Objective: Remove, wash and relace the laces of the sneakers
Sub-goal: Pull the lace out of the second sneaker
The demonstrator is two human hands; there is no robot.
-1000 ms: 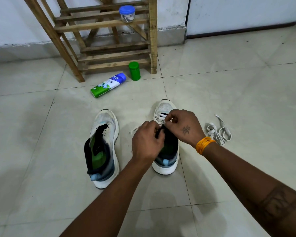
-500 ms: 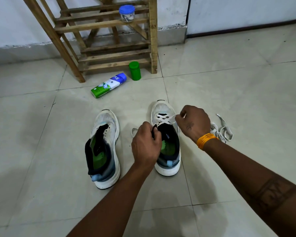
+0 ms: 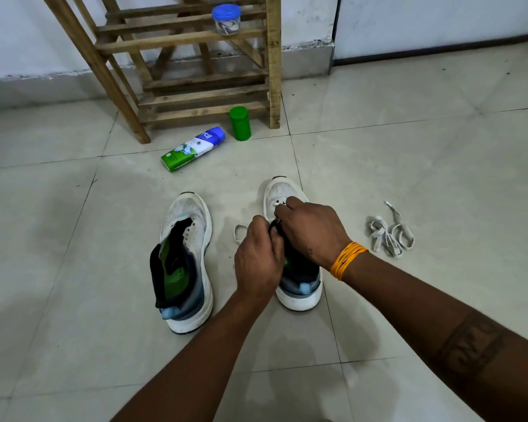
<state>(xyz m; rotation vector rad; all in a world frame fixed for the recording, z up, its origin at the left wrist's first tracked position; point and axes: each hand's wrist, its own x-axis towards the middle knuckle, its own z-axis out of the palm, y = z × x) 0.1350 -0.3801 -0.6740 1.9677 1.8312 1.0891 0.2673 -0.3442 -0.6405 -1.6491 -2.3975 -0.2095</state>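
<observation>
Head view: both hands work over the right sneaker [image 3: 299, 287] on the floor [image 3: 409, 166]. Left hand [image 3: 258, 263] fingers curl around the tongue edge. Right hand [image 3: 313, 231] fingers pinch the lace [image 3: 278, 203]. Left sneaker [image 3: 189, 239] stands unlaced; a loose lace [image 3: 389, 234] lies right of the pair.

White sneakers [image 3: 189, 257] upright side by side; loose lace [image 3: 389, 234] right.

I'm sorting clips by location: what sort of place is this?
Probably a home entryway or utility corner: glossy tiled floor, a wooden rack against a scuffed white wall, and sneakers set out on the floor.
</observation>
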